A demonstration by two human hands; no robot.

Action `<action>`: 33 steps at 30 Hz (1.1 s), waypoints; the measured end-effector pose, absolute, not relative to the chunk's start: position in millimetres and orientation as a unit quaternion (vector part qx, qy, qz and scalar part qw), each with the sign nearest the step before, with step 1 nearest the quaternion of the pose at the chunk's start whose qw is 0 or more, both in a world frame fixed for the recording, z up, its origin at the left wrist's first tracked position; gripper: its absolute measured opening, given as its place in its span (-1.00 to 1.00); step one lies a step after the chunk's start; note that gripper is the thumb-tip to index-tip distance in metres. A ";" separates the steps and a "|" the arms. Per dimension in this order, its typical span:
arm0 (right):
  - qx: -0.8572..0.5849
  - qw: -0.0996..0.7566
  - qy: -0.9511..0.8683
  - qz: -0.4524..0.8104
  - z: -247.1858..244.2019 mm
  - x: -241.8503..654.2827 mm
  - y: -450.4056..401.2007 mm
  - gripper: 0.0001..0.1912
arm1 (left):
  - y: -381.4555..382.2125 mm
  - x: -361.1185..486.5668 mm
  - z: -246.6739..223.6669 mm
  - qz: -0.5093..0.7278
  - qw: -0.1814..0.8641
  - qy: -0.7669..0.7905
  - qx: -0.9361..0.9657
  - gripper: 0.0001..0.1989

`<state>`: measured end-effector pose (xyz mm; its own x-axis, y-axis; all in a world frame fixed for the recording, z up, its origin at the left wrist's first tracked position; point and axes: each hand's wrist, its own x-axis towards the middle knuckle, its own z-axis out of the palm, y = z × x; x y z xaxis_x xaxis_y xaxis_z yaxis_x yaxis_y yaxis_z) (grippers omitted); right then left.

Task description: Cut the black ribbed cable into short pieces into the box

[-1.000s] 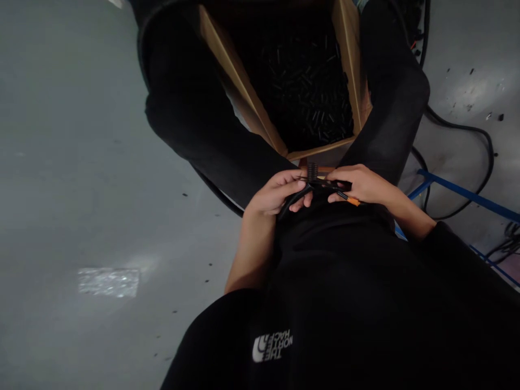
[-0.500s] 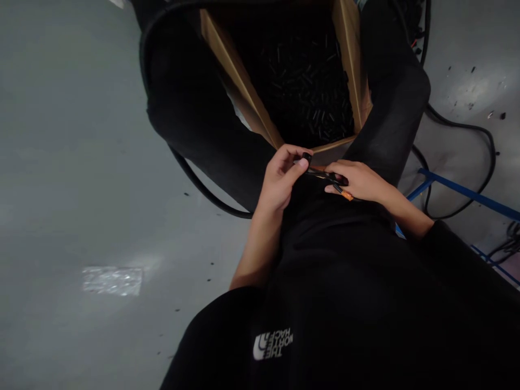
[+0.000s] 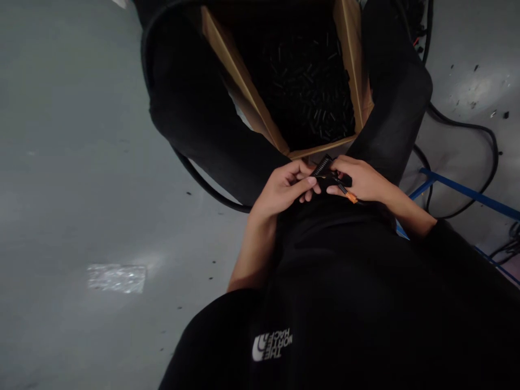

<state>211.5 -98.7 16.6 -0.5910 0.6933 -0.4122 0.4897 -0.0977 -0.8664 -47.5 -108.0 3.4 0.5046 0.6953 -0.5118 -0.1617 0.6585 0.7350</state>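
Note:
My left hand (image 3: 280, 189) is closed, thumb and fingertips pinching a small black ribbed part (image 3: 324, 164) over my lap. The part is tilted, its row of fine ridges facing up. Close beside it, my right hand (image 3: 361, 180) is closed around a slim hand tool with a black and orange handle (image 3: 350, 196). The tool's front end lies at the black part and is mostly hidden by fingers, so its exact kind is unclear. Between my legs stands an open cardboard box (image 3: 249, 89), holding many small black pieces (image 3: 312, 92).
Black cables (image 3: 467, 125) loop across the grey floor on the right. A blue metal frame (image 3: 467, 189) stands by my right side. On the left floor lies a clear plastic bag (image 3: 117, 278), with black scraps scattered around.
The black part has turned in my left fingers so its ridged side now shows, and my left hand has lowered slightly. My right hand keeps its hold on the tool.

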 end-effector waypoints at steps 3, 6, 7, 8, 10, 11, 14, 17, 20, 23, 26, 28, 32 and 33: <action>-0.424 0.114 -0.678 0.589 16.6 214.9 -100.3 -0.43 | -104.9 -52.3 4.0 0.272 0.834 0.393 0.277 -0.56; -0.414 0.115 -0.676 0.598 16.7 218.4 -102.0 -0.40 | -103.9 -55.6 1.2 0.264 0.856 0.368 0.249 -0.57; -0.414 0.106 -0.675 0.602 17.1 218.9 -102.3 -0.42 | -104.2 -55.6 -0.4 0.254 0.863 0.361 0.243 -0.57; -0.413 0.097 -0.675 0.604 17.6 218.8 -102.5 -0.45 | -104.7 -55.3 -2.3 0.239 0.872 0.354 0.241 -0.58; -0.408 0.092 -0.675 0.608 18.0 217.6 -102.8 -0.50 | -105.8 -54.2 -6.7 0.201 0.891 0.331 0.237 -0.58; -0.404 0.097 -0.676 0.609 17.7 217.0 -103.0 -0.51 | -106.3 -53.9 -8.9 0.186 0.900 0.318 0.233 -0.57; -0.411 0.108 -0.682 0.595 14.2 217.4 -104.4 -0.49 | -107.0 -54.6 -13.9 0.181 0.906 0.308 0.227 -0.52; -0.422 0.097 -0.686 0.585 8.3 221.1 -106.9 -0.46 | -107.1 -55.3 -15.2 0.195 0.880 0.345 0.261 -0.56; -0.418 0.097 -0.677 0.598 3.9 223.5 -108.7 -0.46 | -107.7 -54.3 -15.2 0.195 0.872 0.351 0.279 -0.57; -0.425 0.090 -0.668 0.604 3.3 223.3 -107.6 -0.48 | -108.3 -53.7 -16.4 0.195 0.875 0.350 0.273 -0.55; -0.415 0.069 -0.659 0.623 5.9 222.7 -103.1 -0.51 | -108.1 -54.5 -17.1 0.178 0.876 0.353 0.276 -0.54; -0.397 0.053 -0.660 0.635 8.9 222.4 -99.1 -0.52 | -107.4 -55.0 -16.6 0.146 0.885 0.342 0.281 -0.51; -0.365 0.024 -0.640 0.676 15.6 223.0 -90.9 -0.52 | -105.3 -56.2 -17.0 0.098 0.910 0.294 0.277 -0.48; -0.355 0.017 -0.625 0.695 16.6 223.6 -89.0 -0.52 | -104.7 -56.9 -18.5 0.092 0.916 0.279 0.274 -0.48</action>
